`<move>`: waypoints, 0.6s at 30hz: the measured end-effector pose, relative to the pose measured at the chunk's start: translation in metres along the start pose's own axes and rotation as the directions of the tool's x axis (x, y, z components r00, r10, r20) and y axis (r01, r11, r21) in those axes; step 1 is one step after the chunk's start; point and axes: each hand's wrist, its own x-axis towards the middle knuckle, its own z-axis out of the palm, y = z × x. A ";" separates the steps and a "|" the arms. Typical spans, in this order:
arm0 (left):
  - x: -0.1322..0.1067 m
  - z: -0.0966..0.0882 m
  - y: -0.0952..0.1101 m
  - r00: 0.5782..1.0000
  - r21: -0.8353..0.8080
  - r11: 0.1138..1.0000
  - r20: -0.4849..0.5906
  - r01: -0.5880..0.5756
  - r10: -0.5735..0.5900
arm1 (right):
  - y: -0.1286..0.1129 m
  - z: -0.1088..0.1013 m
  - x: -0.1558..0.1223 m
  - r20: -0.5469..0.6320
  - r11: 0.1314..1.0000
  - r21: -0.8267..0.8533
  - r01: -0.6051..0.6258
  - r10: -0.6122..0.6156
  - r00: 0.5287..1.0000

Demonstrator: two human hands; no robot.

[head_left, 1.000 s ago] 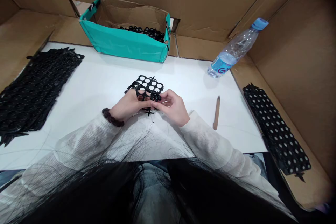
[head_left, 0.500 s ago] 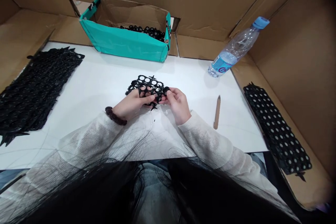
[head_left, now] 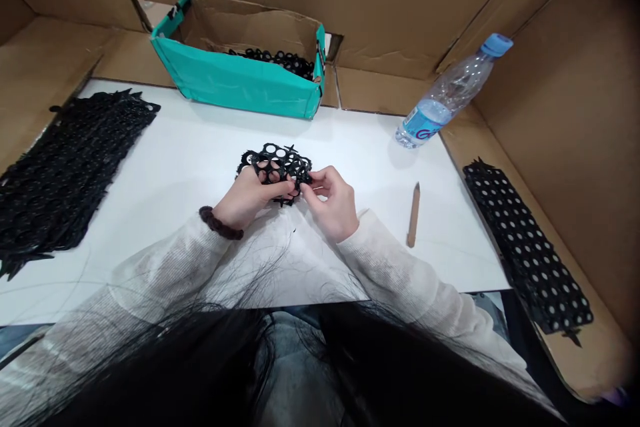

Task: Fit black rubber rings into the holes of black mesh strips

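Over the middle of the white board, my left hand [head_left: 249, 195] holds a black plastic sheet of joined rings [head_left: 281, 155], its thumb lying across the front. My right hand [head_left: 334, 205] pinches the right edge of the same ring sheet between thumb and fingertips. Small pointed tips stick out from the piece. Exactly which part sits between the right fingertips is too small to make out. A dark hair tie [head_left: 221, 223] circles my left wrist.
A teal cardboard box [head_left: 235, 83] with black ring pieces stands at the back. Stacked black ring sheets [head_left: 75, 167] lie left, and another black stack [head_left: 527, 247] lies right. A water bottle [head_left: 445, 100] leans back right, near a brown pointed stick [head_left: 414, 215]. Cardboard walls surround the board.
My right hand has shifted slightly left, bringing its fingertips against the sheet's right edge. The round black part seen in its fingers is no longer distinct. My left hand has barely moved.
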 end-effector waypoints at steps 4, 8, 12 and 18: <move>0.000 0.000 -0.001 0.998 0.020 1.000 -0.056 -0.013 0.014 | 0.002 0.000 0.002 0.066 0.984 0.153 -0.096 0.087 0.994; -0.001 0.001 -0.002 0.997 0.019 0.999 -0.067 -0.036 0.037 | 0.000 0.000 0.003 0.147 0.951 0.254 -0.178 0.144 0.979; -0.001 0.001 -0.003 0.998 0.029 0.999 -0.041 -0.039 0.040 | -0.001 -0.002 0.005 0.213 0.905 0.326 -0.275 0.213 0.954; -0.002 0.004 -0.001 0.999 0.010 0.999 -0.006 -0.044 0.044 | -0.006 -0.003 0.006 0.211 0.868 0.339 -0.363 0.305 0.929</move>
